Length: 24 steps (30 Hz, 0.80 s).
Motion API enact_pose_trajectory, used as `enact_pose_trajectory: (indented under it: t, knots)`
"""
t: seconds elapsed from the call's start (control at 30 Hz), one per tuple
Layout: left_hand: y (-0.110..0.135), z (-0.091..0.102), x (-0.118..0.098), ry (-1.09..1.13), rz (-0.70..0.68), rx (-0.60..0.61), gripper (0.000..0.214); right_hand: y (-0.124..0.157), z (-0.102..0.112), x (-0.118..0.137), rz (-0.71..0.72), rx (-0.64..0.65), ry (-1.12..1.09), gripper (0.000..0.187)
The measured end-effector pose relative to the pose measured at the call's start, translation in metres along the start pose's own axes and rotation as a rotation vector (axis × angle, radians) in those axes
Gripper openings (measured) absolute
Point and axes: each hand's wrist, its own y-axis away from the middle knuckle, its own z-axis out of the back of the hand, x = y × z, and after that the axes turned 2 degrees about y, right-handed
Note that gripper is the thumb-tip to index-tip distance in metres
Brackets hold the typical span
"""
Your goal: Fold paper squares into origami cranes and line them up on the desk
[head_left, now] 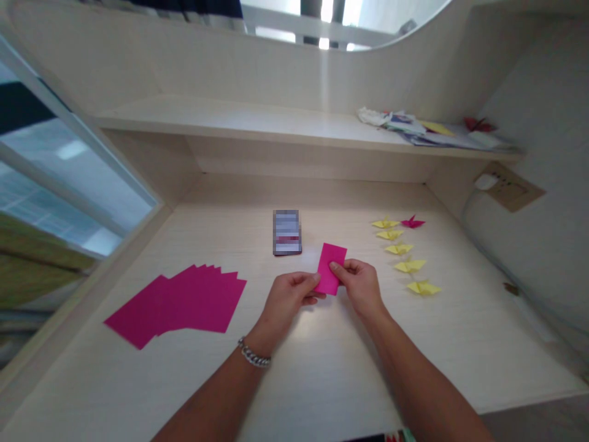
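Note:
A folded pink paper [332,265], now a narrow rectangle, is held just above the pale wooden desk [322,380]. My left hand [289,296] pinches its lower left edge, fingers closed. Its right side is gripped by my right hand [361,285], thumb on top. A fanned stack of pink paper sheets [179,304] lies flat to the left of my left hand. A row of several yellow origami cranes [405,258] sits to the right, with one pink origami crane [413,223] at its far end.
A phone [287,232] lies on the desk beyond my hands. A shelf [239,120] above holds a pile of papers [432,130] and a red origami piece [479,125]. A window [41,184] runs along the left; a wall socket [508,187] is at right.

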Motion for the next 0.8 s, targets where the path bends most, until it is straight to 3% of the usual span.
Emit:
enact_pose_trajectory:
  t: [0.5, 0.67, 0.8]
  knots:
    - [-0.0022, 0.0018, 0.0019, -0.056, 0.011, -0.008, 0.026, 0.0056, -0.0048, 0.0046, 0.030, -0.071, 0.108, 0.032]
    - [-0.0035, 0.0044, 0.0034, -0.070, -0.025, -0.044, 0.027, 0.0071, -0.0096, 0.0010, -0.122, 0.088, -0.066, 0.032]
    - [-0.0035, 0.0040, 0.0026, -0.020, 0.000, -0.054, 0.026, 0.0082, -0.0095, -0.0040, -0.146, 0.122, -0.020, 0.031]
